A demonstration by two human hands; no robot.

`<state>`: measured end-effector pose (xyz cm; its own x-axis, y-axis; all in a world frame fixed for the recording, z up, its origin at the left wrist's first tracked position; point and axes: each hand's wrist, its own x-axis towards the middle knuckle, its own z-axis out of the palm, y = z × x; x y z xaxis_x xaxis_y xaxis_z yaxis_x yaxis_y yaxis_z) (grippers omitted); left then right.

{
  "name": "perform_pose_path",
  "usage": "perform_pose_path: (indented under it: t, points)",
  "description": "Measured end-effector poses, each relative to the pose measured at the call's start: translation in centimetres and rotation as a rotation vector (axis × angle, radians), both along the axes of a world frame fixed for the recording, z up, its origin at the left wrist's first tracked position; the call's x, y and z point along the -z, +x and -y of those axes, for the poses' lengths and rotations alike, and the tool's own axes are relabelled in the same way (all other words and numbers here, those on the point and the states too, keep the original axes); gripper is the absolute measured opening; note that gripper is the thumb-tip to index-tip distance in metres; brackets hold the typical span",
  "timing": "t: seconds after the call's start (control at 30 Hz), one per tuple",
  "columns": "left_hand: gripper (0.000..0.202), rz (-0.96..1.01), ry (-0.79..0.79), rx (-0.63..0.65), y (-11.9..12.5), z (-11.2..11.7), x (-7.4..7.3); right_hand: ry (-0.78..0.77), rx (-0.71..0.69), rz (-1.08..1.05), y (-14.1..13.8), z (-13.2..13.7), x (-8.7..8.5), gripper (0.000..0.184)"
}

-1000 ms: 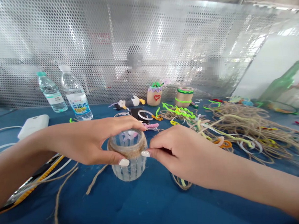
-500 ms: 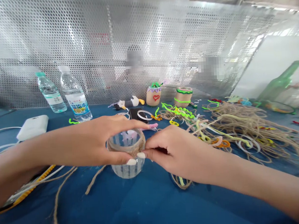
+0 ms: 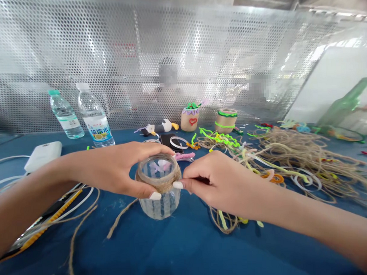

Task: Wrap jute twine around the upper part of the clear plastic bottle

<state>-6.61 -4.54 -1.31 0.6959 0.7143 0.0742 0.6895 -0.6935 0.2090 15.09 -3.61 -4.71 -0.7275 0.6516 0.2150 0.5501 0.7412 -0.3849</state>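
L hand (image 3: 112, 169) clenched round glass jar (image 3: 158, 207) from the left: fingers (image 3: 153, 149) hooked over far rim, thumb (image 3: 145, 189) pressed on front of jute twine band (image 3: 161, 185) wrapped round jar's top. R hand (image 3: 216, 184) in tight pinch at band's right side, white-nailed thumb (image 3: 178, 185) + index on the twine; any separate strand btwn the two: can't tell. Jar upright btwn both hands, base at or just above blue tabletop (image 3: 188, 255), contact hard to tell. Loose twine strand (image 3: 121, 217) just left of jar; twine loop w/ yellow-green pipe cleaner bits (image 3: 225, 221) under R wrist. Pink pipe cleaner (image 3: 184, 155) just past jar, near L fingertips, beside dark phone (image 3: 168, 141) + clear plastic ring (image 3: 178, 142). Right side of table: big tangle of jute twine (image 3: 296, 157) w/ bright green wavy pipe cleaner (image 3: 220, 138), more rings (image 3: 307, 182). Far edge: 2 water bottles (image 3: 65, 112) (image 3: 94, 117), toy bird (image 3: 161, 127), twine-wrapped pot w/ red heart (image 3: 189, 120), second wrapped pot w/ green trim (image 3: 227, 120), green glass bottle (image 3: 343, 106). Far left: white power bank (image 3: 43, 155) + white cable (image 3: 9, 179). Behind perforated metal screen (image 3: 76, 49), 2 blurred co-workers (image 3: 168, 75) (image 3: 257, 85), hands out of sight
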Motion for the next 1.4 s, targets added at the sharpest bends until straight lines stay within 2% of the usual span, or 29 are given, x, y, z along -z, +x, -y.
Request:
perform_pose_path:
  t: [0.1, 0.23, 0.3, 0.37, 0.53, 0.6, 0.97, 1.2, 1.4]
  points:
    - [0.061, -0.041, 0.016, -0.024, 0.1, 0.1, 1.0, 0.002, 0.012, -0.008, -0.1, -0.1, 0.2, 0.027]
    - [0.068, -0.006, 0.102, -0.138, 0.1, 0.2, 2.7, -0.017, 0.043, -0.011, -0.5, 0.0, 0.2, 0.027]
    - [0.068, -0.005, 0.106, -0.163, 0.0, 0.3, 3.0, -0.024, 0.044, -0.021, -0.7, 0.2, 0.2, 0.027]
    - [0.065, -0.012, 0.08, -0.144, -0.1, 0.2, 2.7, -0.032, 0.028, -0.03, -0.8, 0.3, 0.1, 0.025]
    - [0.064, -0.006, -0.048, 0.059, 0.0, -0.3, 1.0, -0.008, -0.003, -0.016, -0.5, 1.0, 0.2, 0.027]
    - [0.064, -0.018, -0.081, 0.091, 0.1, -0.4, 0.7, 0.02, -0.001, -0.014, -0.4, 1.2, 0.2, 0.028]
    - [0.062, -0.022, -0.084, 0.078, 0.3, 0.1, 1.0, -0.057, 0.016, -0.012, -0.5, 1.2, 0.2, 0.026]
    - [0.065, -0.035, 0.024, -0.053, 0.4, 0.3, 1.4, -0.025, 0.047, -0.012, -0.5, 0.9, -0.1, 0.026]
    - [0.07, -0.019, -0.042, -0.102, 0.1, 0.5, 1.1, -0.042, 0.019, 0.026, -0.3, 0.9, -0.5, 0.028]
